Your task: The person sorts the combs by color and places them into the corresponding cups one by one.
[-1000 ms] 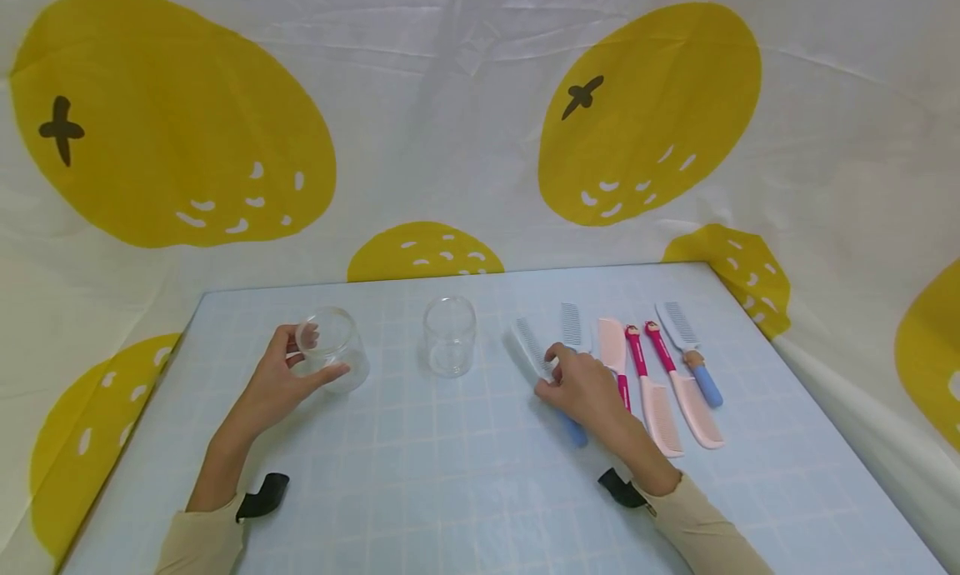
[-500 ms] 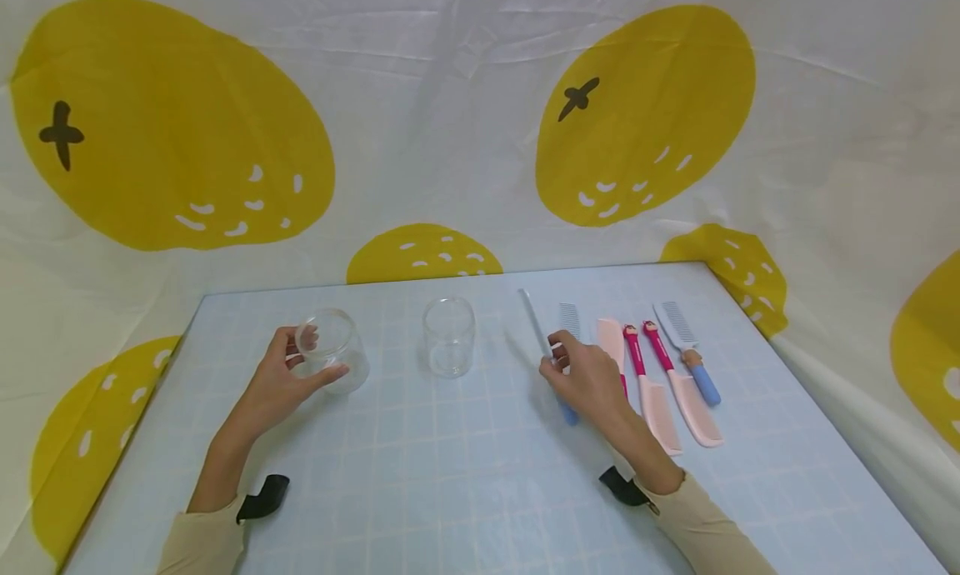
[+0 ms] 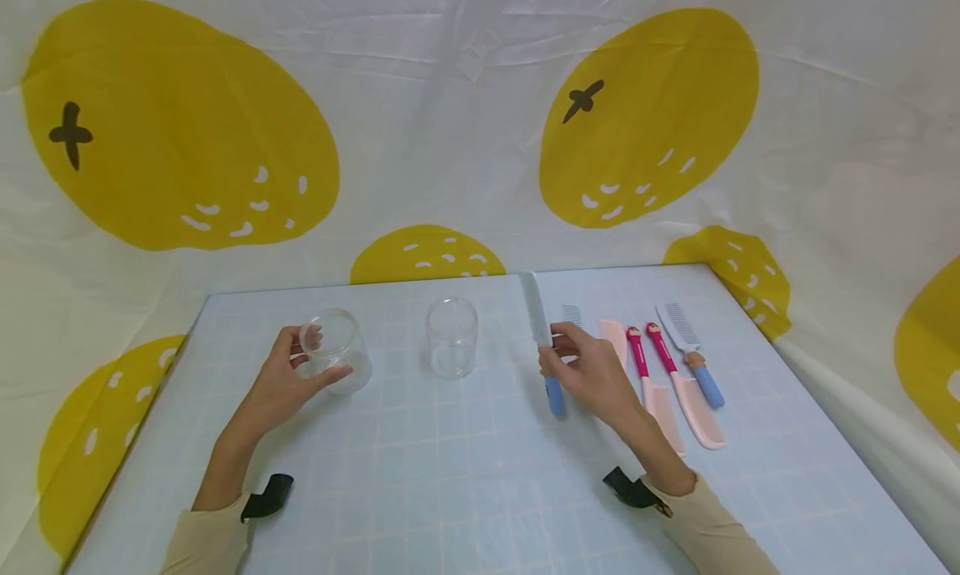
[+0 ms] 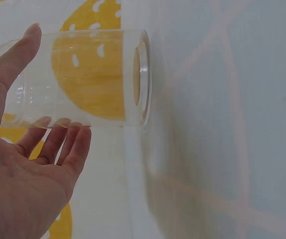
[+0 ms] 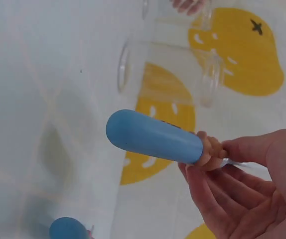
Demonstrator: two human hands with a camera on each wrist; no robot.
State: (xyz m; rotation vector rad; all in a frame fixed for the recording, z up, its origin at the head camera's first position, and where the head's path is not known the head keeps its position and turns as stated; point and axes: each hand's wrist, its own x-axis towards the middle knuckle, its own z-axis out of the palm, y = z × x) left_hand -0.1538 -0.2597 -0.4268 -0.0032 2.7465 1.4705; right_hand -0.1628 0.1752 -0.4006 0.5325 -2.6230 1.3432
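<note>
My left hand (image 3: pixel 288 383) holds a clear drinking glass (image 3: pixel 337 354), thumb on one side and fingers on the other. In the left wrist view the glass (image 4: pixel 88 74) is upright with its base at the tabletop; nothing shows inside it. My right hand (image 3: pixel 592 375) pinches a light blue comb (image 3: pixel 536 308) raised off the table, its toothed part pointing up and its blue handle down. Seen by the right wrist camera, the comb's handle (image 5: pixel 153 137) juts out past my fingertips, which pinch a small figure at its neck. A second glass (image 3: pixel 452 342) stands between my hands.
Under and beside my right hand lie another blue comb (image 3: pixel 572 314) and a pink comb (image 3: pixel 614 335), both partly hidden. Further right are two pink combs with red handles, one (image 3: pixel 660 404) beside the other (image 3: pixel 693 408), and a blue comb (image 3: pixel 682 329). A patterned curtain (image 3: pixel 465 142) hangs behind the table.
My right hand has lifted the blue comb from the table and turned it more upright, with the handle hanging below my fingers. My left hand and both glasses have stayed put.
</note>
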